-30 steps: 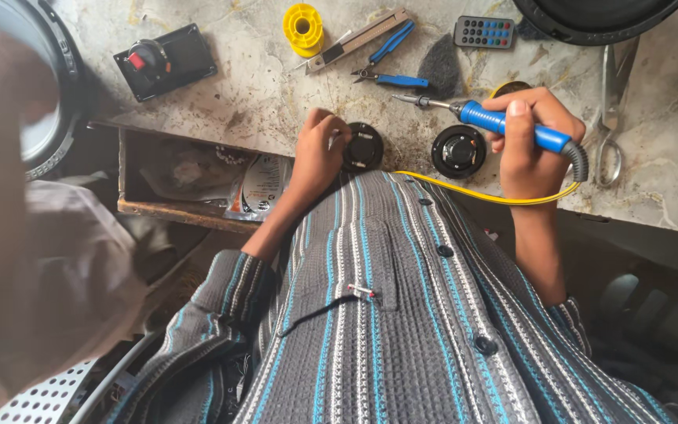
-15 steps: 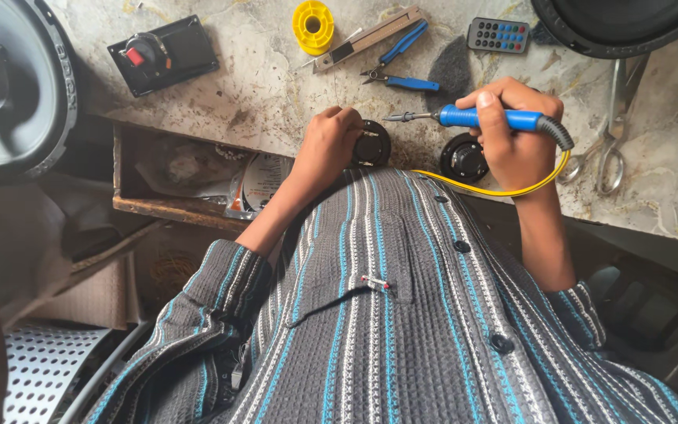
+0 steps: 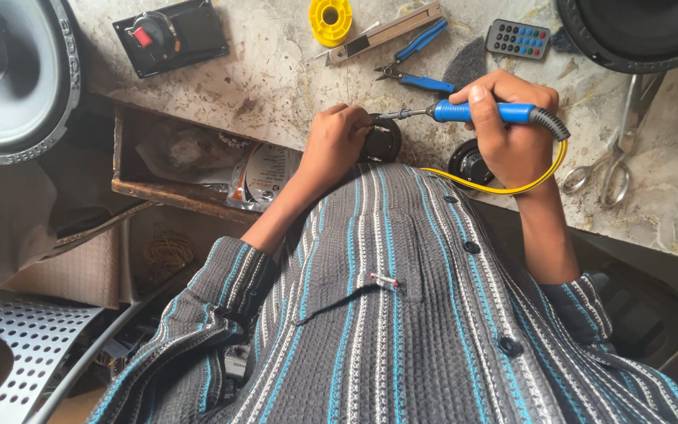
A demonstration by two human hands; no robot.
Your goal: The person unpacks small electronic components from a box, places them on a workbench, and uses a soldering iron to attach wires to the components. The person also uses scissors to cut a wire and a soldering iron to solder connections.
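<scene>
**Soldering iron on small round part at surface edge**

Right hand (image 3: 512,137) closed around blue-handled soldering iron (image 3: 480,112), tip pointing left, yellow cord looping below the wrist. Left hand (image 3: 339,141) curled shut on a small black round part (image 3: 384,140) at the near edge of the marble surface (image 3: 276,78); iron tip meets it there. Second black round part (image 3: 468,163) just beside the right hand. Blue pliers (image 3: 417,67), yellow solder spool (image 3: 330,20), remote (image 3: 518,38) farther back. Scissors (image 3: 617,149) to the right.
</scene>
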